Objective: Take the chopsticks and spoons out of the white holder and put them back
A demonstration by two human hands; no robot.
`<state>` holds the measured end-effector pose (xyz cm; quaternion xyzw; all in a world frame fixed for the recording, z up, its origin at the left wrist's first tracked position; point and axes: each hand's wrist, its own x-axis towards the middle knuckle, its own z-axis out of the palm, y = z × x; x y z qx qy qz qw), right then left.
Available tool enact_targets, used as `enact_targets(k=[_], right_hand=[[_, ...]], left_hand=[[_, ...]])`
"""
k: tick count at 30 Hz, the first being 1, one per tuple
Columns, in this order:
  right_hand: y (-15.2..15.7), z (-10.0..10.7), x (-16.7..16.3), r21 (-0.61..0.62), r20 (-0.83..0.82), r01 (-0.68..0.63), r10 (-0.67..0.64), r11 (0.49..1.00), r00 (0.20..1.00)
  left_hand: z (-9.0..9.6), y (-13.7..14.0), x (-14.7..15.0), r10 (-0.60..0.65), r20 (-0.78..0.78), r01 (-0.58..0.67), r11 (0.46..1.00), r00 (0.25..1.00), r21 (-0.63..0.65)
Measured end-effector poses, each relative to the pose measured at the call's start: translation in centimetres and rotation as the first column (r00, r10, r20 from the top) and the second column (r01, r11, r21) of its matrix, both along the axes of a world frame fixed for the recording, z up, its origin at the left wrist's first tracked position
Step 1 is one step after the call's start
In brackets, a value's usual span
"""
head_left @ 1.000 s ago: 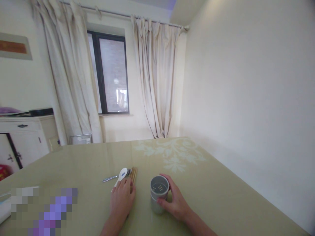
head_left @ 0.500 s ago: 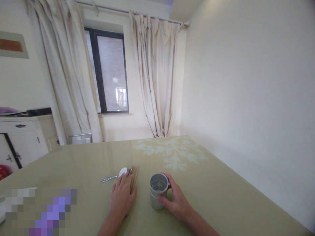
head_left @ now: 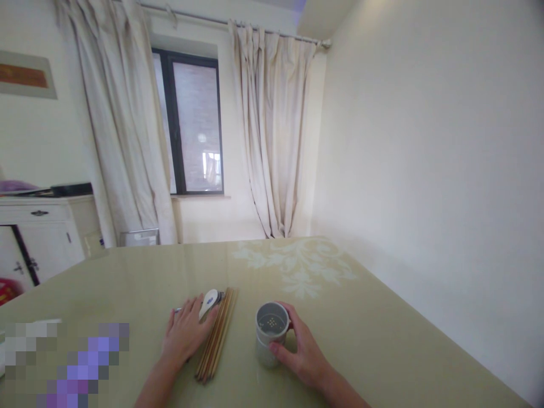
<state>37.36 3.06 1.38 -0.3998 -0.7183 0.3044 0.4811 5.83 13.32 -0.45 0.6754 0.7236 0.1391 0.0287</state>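
Apart, chopsticks [head_left: 216,338] and cup [head_left: 267,340], table edge [head_left: 204,245] well beyond

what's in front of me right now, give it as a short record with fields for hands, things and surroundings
left hand: over a white spoon with a blue mark; grip hidden
right hand: around the side of a grey cylindrical cup
cup: upright, open top, pale dots inside
between hands: thin brown wooden chopsticks, lying side by side
surface: glossy pale green table with a whitish floral pattern
background: dark-framed window, long beige fabric curtains
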Motion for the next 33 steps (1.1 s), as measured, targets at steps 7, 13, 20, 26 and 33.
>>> enact_targets(k=[7, 13, 20, 26, 33], right_hand=[[0.0, -0.1, 0.0, -0.012, -0.007, 0.018, -0.018, 1.000, 1.000], [0.1, 0.0, 0.0, -0.023, -0.001, 0.008, -0.008, 1.000, 1.000], [0.2, -0.5, 0.0, -0.051, 0.024, 0.036, -0.034, 0.998, 0.999], [0.1, 0.0, -0.3, -0.045, 0.015, 0.035, -0.035, 0.998, 0.999], [0.1, -0.2, -0.5, -0.047, 0.032, 0.013, -0.011, 0.999, 0.999]], left_hand=[[1.1, -1.4, 1.6, -0.014, -0.023, 0.015, 0.998, 1.000, 0.068], [0.9, -2.4, 3.6, 0.011, -0.058, -0.006, 0.996, 0.998, 0.086], [0.2, -3.4, 5.5, -0.048, -0.110, 0.055, 0.996, 0.993, 0.069], [-0.3, -3.9, 6.6, -0.159, -0.068, 0.164, 0.984, 0.985, 0.070], [0.1, -5.1, 7.8, -0.236, 0.015, 0.235, 0.971, 0.972, 0.052]])
